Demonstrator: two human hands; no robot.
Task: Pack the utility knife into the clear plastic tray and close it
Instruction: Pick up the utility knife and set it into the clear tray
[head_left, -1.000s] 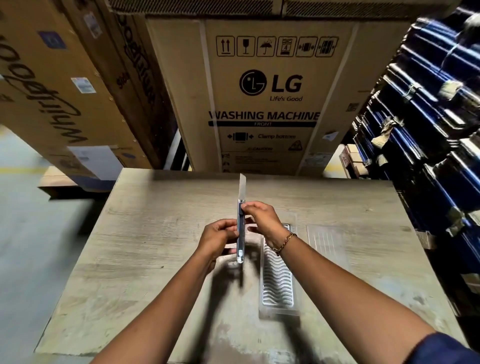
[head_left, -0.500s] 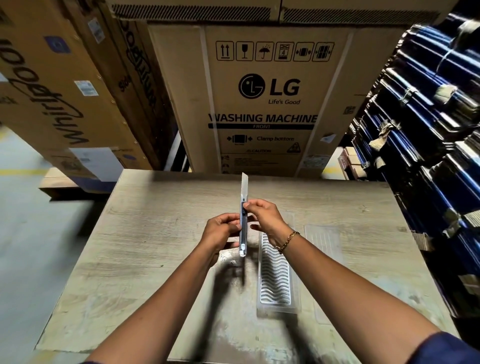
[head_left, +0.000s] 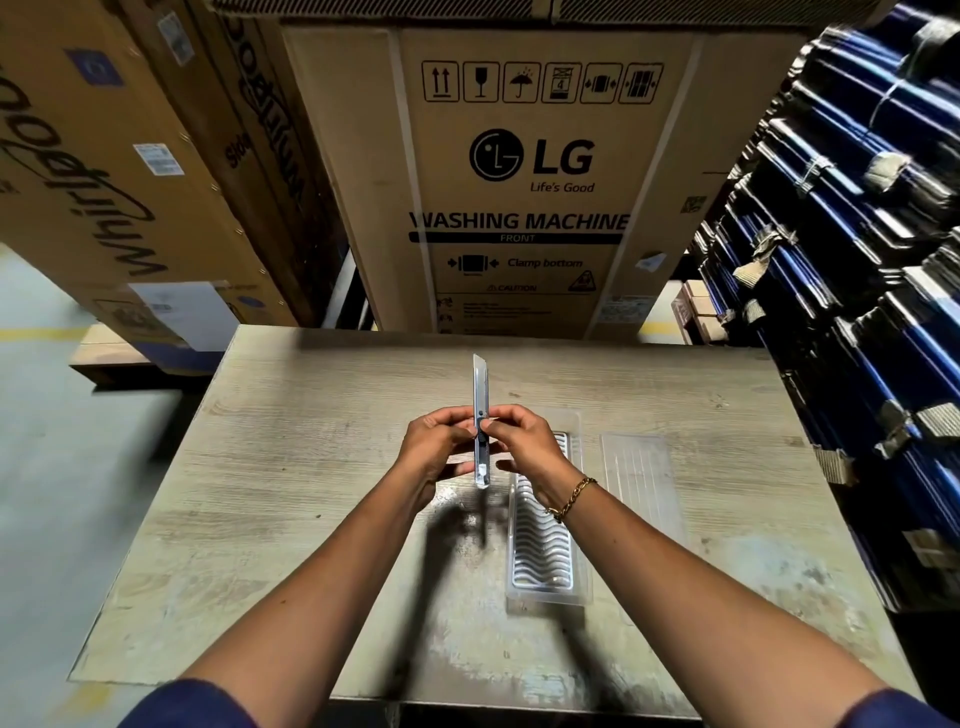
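A slim silver utility knife (head_left: 480, 384) stands upright above the table, its blade end pointing away from me. My left hand (head_left: 434, 447) grips its lower body from the left. My right hand (head_left: 522, 441) pinches it from the right, thumb on the black slider. The clear plastic tray (head_left: 545, 556), with a wavy ribbed bottom, lies open on the table just right of my hands, partly under my right wrist. Its flat clear lid half (head_left: 641, 467) lies further right.
The worn wooden table (head_left: 291, 493) ends at a front edge near my elbows. Tall cardboard appliance boxes (head_left: 519, 182) stand behind it and at the left. Stacked dark blue bundles (head_left: 852, 260) fill the right side. Grey floor lies at the left.
Both hands have stayed on the upright knife. My right thumb has shifted on the slider, and the view has tilted slightly.
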